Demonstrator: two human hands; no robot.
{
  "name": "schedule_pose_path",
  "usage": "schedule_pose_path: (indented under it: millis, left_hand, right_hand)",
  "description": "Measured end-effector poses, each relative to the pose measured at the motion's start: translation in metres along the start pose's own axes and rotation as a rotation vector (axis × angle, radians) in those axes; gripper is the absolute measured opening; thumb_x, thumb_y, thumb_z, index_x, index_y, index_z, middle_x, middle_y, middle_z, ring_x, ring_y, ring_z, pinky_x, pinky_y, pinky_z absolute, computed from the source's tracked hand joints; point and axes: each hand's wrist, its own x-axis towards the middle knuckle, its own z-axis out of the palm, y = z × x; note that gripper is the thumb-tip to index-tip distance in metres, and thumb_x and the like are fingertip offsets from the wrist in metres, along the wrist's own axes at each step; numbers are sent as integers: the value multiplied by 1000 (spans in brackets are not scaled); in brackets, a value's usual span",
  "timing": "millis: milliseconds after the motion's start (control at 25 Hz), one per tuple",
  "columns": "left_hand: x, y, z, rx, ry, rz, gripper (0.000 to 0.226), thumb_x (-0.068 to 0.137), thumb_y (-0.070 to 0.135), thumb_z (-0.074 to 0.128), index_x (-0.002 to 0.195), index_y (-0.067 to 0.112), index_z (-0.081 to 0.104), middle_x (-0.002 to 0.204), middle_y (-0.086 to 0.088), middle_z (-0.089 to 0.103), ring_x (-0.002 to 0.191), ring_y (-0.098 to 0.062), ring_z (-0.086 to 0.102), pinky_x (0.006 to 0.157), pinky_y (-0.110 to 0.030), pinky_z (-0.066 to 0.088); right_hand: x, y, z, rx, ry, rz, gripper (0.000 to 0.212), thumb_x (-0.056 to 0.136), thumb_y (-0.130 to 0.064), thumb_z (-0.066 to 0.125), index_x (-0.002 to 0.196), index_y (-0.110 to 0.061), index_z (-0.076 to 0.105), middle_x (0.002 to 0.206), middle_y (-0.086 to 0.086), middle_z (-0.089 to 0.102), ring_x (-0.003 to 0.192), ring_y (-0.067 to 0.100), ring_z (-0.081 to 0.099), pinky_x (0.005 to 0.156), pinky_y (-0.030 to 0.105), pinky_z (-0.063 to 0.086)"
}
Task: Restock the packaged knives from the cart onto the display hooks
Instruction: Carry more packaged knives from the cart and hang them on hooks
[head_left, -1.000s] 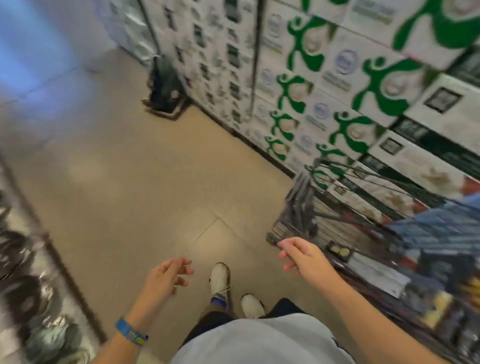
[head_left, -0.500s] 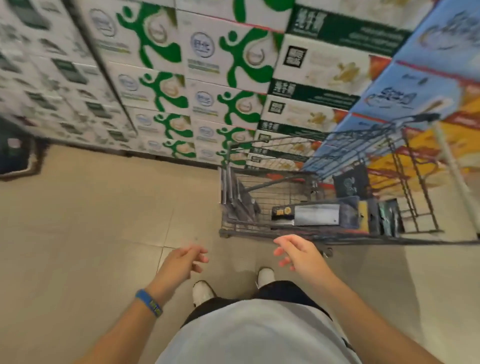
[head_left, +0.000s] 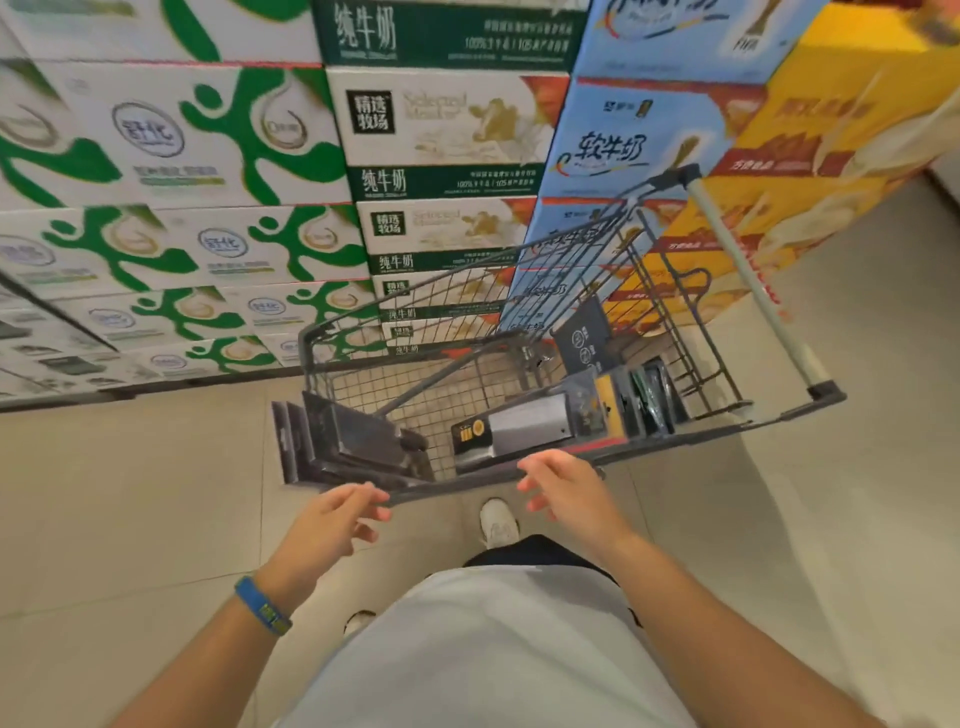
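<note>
cart (head_left: 701, 432): dark wire cart, side-on right in front of me, pale handle (head_left: 758, 291) off at the right end
packaged knives (head_left: 524, 428): all down in the cart basket on my feed; a cleaver pack (head_left: 524, 428) lies flat in the middle, some dark packs (head_left: 353, 441) lean at the left end, a few upright packs (head_left: 615, 405) stand on edge at the right
left hand (head_left: 327, 525): fingers loose and a bit spread, holding nothing; tips sit right at the cart's near rim, can't tell if they actually touch it
right hand (head_left: 571, 499): same deal, relaxed and empty, over the near rim just beside the cleaver pack
milk cartons (head_left: 208, 130): stacked wall behind the cart, green-white, dark green, blue, yellow
wristband (head_left: 262, 605): blue, on the left wrist
floor (head_left: 130, 493): beige tile, one white shoe (head_left: 498, 522) showing just below the cart rim
</note>
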Motion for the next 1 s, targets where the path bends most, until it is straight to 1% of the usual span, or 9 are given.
schedule_pose_path:
  millis: [80,160,240,360,480,600,680,840,1000]
  left_hand:
    - [12,14,20,-22,45,-19,30,102,36,49,99,17,72,90,-4,76,61,-10,64,56,-26,39]
    - [24,30,39,-32,91,-49,30,102,35,49,98,17,73,90,-6,76,62,-11,64,58,-28,39]
    - [33,45,59,-28,129,-65,30,102,34,48,97,16,73,88,-5,76,61,-11,64,58,-28,39]
    - [37,63,86,-51,165,-78,30,103,31,46,97,15,72,82,-1,75,60,-10,62,58,-28,39]
    - [34,70,104,-63,181,-80,30,104,29,45,98,16,71,81,1,75,60,-8,62,60,-27,42]
    - [34,71,113,-52,198,-99,30,104,30,44,98,18,71,85,0,75,61,-7,63,58,-24,43]
    - [36,70,114,-49,208,-111,30,103,32,45,98,20,72,86,0,76,61,-6,64,56,-22,42]
    - [34,59,110,-45,226,-135,32,103,36,44,95,26,73,87,2,76,60,-5,65,57,-24,42]
    - [28,45,110,-64,254,-202,29,101,37,46,96,26,73,87,4,77,61,-7,66,58,-26,43]
  right_hand:
    - [35,-5,-29,-65,15,-5,15,102,-31,57,97,-24,70,89,-5,75,72,11,69,58,12,47]
    - [73,-4,-55,-175,-1,9,16,101,-34,57,102,-23,69,97,-5,74,84,13,69,73,22,55]
    - [111,-5,-80,-463,20,-26,24,101,-38,56,115,-22,68,109,-3,72,94,18,67,86,31,54]
    - [168,-11,-110,-952,79,-214,38,100,-38,56,132,-18,61,127,8,65,113,29,60,91,37,50]
    - [210,-21,-121,-1194,-86,-59,53,102,-43,54,147,-15,45,143,10,52,128,34,51,101,46,48]
    - [220,-4,-116,-1419,-112,-79,33,103,-30,52,130,-13,61,129,9,62,121,31,53,101,44,45]
    - [217,8,-113,-1501,-37,-152,31,100,-21,53,130,-12,58,132,9,59,126,30,49,102,45,41]
    - [217,13,-111,-1544,8,-203,37,99,-20,53,135,-10,52,138,11,53,132,31,42,108,49,37]
    - [219,11,-103,-1632,-35,-217,35,101,-24,52,133,-10,54,132,11,58,124,30,48,100,41,41]
